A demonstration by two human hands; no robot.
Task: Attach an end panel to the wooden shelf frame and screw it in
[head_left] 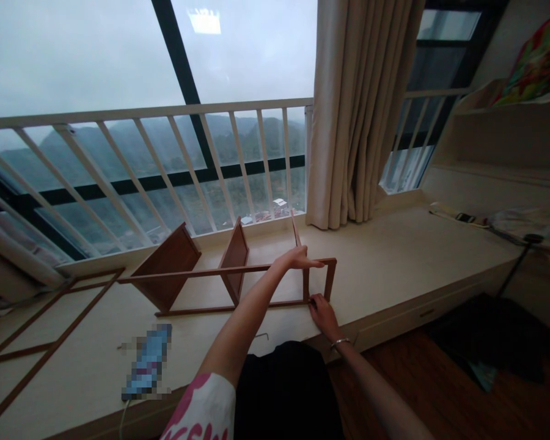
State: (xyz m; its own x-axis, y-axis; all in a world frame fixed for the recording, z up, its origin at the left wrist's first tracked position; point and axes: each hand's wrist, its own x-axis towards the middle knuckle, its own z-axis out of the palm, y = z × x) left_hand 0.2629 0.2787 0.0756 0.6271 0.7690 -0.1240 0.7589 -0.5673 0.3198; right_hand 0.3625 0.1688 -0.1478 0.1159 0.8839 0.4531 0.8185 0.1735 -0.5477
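A half-built wooden rack (220, 269) lies on its side on the pale window bench (394, 263), just in front of the white railing (165, 153) and to the left of the cream curtain (357, 110). The left hand (297, 258) rests on the rack's upper rail near its right end, fingers stretched forward and laid flat over the wood, thumb underneath, so it holds the rail lightly. The right hand (321, 313), with a bracelet (340, 343) at the wrist, sits lower at the rack's bottom right corner, fingers curled close against the lower rail; whether they pinch something small there cannot be told. Left of the rack a separate thin wooden frame (41, 330) lies flat on the bench. Nearer the bench's front edge, below the rack, lies a blurred blue object (147, 362), with a small metal key (261, 335) to its right.
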